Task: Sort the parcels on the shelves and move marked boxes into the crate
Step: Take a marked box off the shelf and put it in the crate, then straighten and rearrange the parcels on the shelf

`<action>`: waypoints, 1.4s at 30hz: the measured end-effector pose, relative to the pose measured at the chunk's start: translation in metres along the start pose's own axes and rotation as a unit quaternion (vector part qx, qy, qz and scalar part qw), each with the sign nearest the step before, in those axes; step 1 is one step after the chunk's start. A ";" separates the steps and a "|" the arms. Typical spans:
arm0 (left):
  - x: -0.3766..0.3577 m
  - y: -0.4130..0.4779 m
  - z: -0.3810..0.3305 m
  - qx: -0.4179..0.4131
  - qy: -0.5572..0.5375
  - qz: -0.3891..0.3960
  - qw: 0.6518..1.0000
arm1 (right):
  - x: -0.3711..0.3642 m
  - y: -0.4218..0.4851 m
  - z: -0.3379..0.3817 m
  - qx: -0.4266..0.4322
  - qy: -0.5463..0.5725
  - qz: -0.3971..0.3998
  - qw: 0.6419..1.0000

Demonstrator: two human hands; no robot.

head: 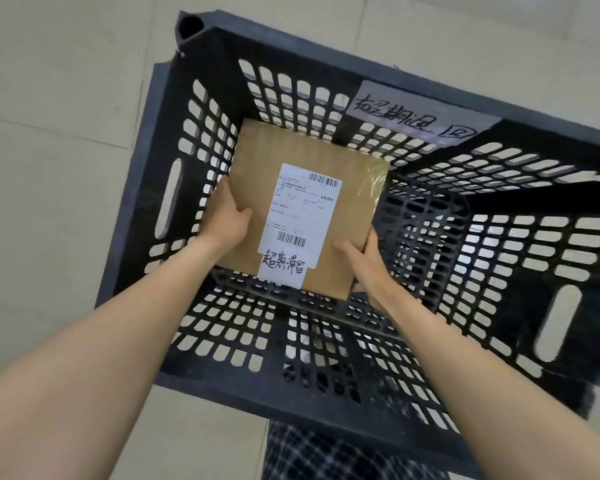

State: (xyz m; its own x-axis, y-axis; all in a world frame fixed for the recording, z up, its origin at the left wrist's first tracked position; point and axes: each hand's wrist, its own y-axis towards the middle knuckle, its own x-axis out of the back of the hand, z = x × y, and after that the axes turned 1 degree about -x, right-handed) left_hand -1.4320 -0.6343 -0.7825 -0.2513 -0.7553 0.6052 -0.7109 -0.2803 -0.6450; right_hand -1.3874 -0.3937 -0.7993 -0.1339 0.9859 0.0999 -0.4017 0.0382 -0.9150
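Observation:
A flat brown cardboard box (253, 161) with a white shipping label and black handwritten marks is held down inside a dark perforated plastic crate (520, 258). My left hand (227, 220) grips the box's left edge with the thumb on top. My right hand (364, 258) grips its near right corner, thumb on the top face. The box sits in the crate's far left part; whether it touches the bottom is hidden.
The crate stands on a pale tiled floor (56, 140). A white paper tag with handwriting (416, 116) is stuck to the crate's far wall. The crate's right half holds nothing. Checked fabric (326, 455) shows below the crate's near rim.

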 end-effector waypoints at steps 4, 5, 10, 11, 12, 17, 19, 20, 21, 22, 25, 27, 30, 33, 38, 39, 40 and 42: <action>-0.004 0.003 0.004 0.010 -0.001 0.009 1.000 | -0.001 0.003 -0.003 -0.006 -0.004 0.009 1.000; -0.004 0.002 0.005 0.009 -0.003 0.013 1.000 | -0.002 0.003 -0.003 -0.010 -0.006 0.012 1.000; 0.002 -0.006 -0.005 0.017 0.010 0.011 1.000 | -0.002 0.000 0.008 -0.017 -0.054 0.007 0.998; 0.001 -0.009 -0.010 0.024 0.030 0.003 0.999 | -0.002 -0.004 0.012 -0.011 -0.080 -0.007 0.997; 0.000 -0.013 -0.016 0.028 0.050 -0.009 0.998 | -0.001 -0.008 0.016 -0.001 -0.119 -0.029 0.992; 0.015 -0.048 -0.057 -0.084 0.259 -0.014 0.962 | -0.002 -0.044 0.064 0.111 -0.448 -0.125 0.878; 0.036 -0.065 -0.073 -0.167 0.372 -0.011 0.913 | -0.002 -0.067 0.094 0.165 -0.571 -0.079 0.800; 0.050 -0.074 -0.082 -0.182 0.398 -0.016 0.899 | -0.002 -0.080 0.110 0.192 -0.616 -0.056 0.762; 0.064 -0.083 -0.091 -0.186 0.408 -0.025 0.893 | -0.003 -0.094 0.128 0.216 -0.644 -0.040 0.733; 0.079 -0.093 -0.099 -0.186 0.406 -0.039 0.894 | -0.003 -0.110 0.145 0.240 -0.662 -0.034 0.709; 0.128 -0.125 -0.117 -0.169 0.383 -0.081 0.905 | -0.009 -0.159 0.195 0.317 -0.679 -0.022 0.662; 0.162 -0.149 -0.122 -0.138 0.360 -0.111 0.916 | -0.016 -0.194 0.224 0.357 -0.677 -0.013 0.644; 0.213 -0.189 -0.123 -0.084 0.338 -0.141 0.927 | -0.033 -0.246 0.257 0.422 -0.659 -0.011 0.623; 0.263 -0.236 -0.114 -0.029 0.310 -0.175 0.934 | -0.062 -0.297 0.279 0.476 -0.656 0.010 0.586; 0.340 -0.347 -0.075 0.030 0.295 -0.274 0.915 | -0.138 -0.392 0.292 0.541 -0.680 0.060 0.491; 0.352 -0.373 -0.063 0.048 0.302 -0.287 0.908 | -0.156 -0.413 0.290 0.554 -0.683 0.073 0.470; 0.363 -0.400 -0.050 0.069 0.302 -0.302 0.901 | -0.173 -0.435 0.285 0.569 -0.685 0.087 0.447; 0.378 -0.456 -0.020 0.115 0.284 -0.334 0.892 | -0.208 -0.482 0.269 0.601 -0.682 0.109 0.403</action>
State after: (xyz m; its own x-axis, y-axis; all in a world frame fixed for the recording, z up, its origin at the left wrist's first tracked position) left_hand -1.2161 -0.7801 -0.2499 -0.1605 0.0277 0.9866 -0.6899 -0.7181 -0.0920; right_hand -1.4093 -0.6610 -0.2743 -0.3288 -0.0919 0.9399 -0.2856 -0.9390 -0.1917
